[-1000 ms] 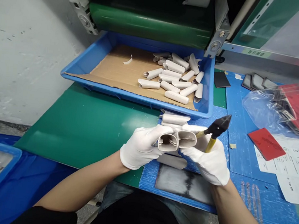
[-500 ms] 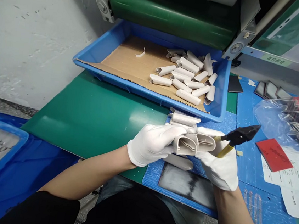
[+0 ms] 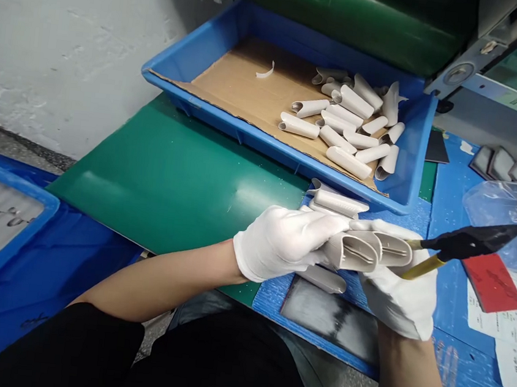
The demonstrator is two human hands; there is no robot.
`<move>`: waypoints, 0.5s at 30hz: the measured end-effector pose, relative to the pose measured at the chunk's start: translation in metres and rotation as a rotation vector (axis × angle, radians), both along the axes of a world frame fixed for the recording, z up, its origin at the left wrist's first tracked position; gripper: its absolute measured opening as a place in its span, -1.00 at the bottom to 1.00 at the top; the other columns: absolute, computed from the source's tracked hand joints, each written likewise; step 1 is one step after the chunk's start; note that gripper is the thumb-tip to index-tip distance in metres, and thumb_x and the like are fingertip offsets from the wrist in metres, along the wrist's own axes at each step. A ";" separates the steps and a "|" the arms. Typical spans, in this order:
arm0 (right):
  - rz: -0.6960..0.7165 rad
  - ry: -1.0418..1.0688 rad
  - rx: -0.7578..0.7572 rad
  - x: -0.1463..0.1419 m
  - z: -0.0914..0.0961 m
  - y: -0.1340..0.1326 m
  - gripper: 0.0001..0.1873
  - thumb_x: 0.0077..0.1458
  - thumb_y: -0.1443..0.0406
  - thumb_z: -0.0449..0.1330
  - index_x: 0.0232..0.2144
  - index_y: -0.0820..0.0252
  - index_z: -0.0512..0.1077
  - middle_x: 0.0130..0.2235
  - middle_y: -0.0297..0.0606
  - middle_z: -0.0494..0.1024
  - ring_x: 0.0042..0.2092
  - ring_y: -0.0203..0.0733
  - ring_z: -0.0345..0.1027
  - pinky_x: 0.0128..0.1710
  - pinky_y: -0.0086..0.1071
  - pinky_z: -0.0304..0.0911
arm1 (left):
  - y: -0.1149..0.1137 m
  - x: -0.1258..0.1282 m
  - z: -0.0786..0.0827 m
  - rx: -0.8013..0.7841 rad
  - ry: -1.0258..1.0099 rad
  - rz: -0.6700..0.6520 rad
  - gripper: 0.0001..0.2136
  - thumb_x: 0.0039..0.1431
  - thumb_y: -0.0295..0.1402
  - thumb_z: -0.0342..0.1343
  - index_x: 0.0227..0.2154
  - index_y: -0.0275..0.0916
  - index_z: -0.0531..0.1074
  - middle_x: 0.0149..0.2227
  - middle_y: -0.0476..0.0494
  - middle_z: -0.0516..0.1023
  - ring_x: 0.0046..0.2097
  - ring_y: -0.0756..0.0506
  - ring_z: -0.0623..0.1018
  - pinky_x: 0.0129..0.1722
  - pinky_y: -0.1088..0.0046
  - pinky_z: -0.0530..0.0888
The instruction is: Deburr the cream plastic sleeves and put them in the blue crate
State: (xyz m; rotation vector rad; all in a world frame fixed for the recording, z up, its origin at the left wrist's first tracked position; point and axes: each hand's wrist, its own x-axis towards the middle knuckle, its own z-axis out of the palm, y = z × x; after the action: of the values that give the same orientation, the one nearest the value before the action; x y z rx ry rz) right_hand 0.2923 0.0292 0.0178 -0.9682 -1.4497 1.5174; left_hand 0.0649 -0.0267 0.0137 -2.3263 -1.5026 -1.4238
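Both my hands wear white gloves and meet over the blue mat. My left hand [image 3: 283, 242] is closed round a beige plastic sleeve [image 3: 352, 254] whose open end faces me. My right hand [image 3: 399, 288] grips a second beige sleeve [image 3: 393, 249] pressed side by side against the first, and also holds black cutting pliers [image 3: 463, 243] with yellow handles, jaws pointing right. Loose sleeves [image 3: 336, 203] lie on the mat just beyond my hands, and another sleeve [image 3: 321, 278] lies under them.
A blue tray [image 3: 194, 57] lined with cardboard holds several beige sleeves at its right end, below a green conveyor roller [image 3: 346, 12]. Right: a plastic bag [image 3: 502, 200], red card [image 3: 492, 282], papers. Lower left: another blue bin [image 3: 0, 234]. A green mat [image 3: 172, 178] covers the table's left.
The view has swung left and down, so everything sits further right in frame. My hands keep the two sleeves together, tilted so their open ends face less toward me.
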 end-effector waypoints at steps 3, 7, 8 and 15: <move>0.004 -0.021 0.016 -0.003 0.003 -0.001 -0.47 -0.02 0.21 0.61 0.03 -0.14 0.64 0.00 -0.27 0.75 0.01 0.09 0.67 0.07 0.02 0.59 | 0.001 0.000 -0.002 -0.049 -0.080 -0.057 -0.76 0.39 -0.29 0.28 0.04 -0.22 0.59 -0.10 -0.14 0.78 -0.16 -0.15 0.78 -0.13 0.41 0.70; 0.027 -0.016 0.096 -0.012 0.010 -0.008 -0.51 -0.01 0.29 0.59 0.00 -0.11 0.67 0.05 -0.28 0.70 0.03 0.03 0.62 0.10 -0.03 0.56 | 0.004 0.001 -0.003 -0.122 -0.417 -0.254 -0.73 0.33 -0.44 0.32 0.07 -0.22 0.60 -0.01 -0.15 0.77 -0.04 -0.16 0.77 -0.01 0.38 0.72; 0.029 -0.010 0.110 -0.014 0.013 -0.009 -0.51 0.00 0.29 0.59 0.00 -0.12 0.67 0.07 -0.28 0.69 0.04 0.03 0.61 0.11 -0.03 0.55 | 0.004 0.001 -0.002 -0.181 -0.509 -0.294 -0.73 0.31 -0.42 0.36 0.05 -0.22 0.62 -0.01 -0.15 0.77 -0.03 -0.16 0.77 0.01 0.37 0.72; -0.534 -0.607 0.527 0.031 0.036 0.031 -0.63 0.26 0.12 0.36 0.10 -0.02 0.63 -0.09 -0.17 0.63 -0.15 -0.04 0.50 -0.01 -0.06 0.42 | 0.006 0.002 0.007 -0.362 -0.617 -0.335 -0.68 0.24 -0.32 0.44 0.03 -0.24 0.67 -0.03 -0.24 0.77 -0.07 -0.29 0.77 -0.06 0.16 0.78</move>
State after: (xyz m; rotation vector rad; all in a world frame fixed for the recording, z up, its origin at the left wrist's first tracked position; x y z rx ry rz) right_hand 0.3237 0.0602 0.0535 -1.3910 -1.6877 0.4250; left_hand 0.0671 -0.0206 0.0207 -2.5795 -1.6629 -2.2960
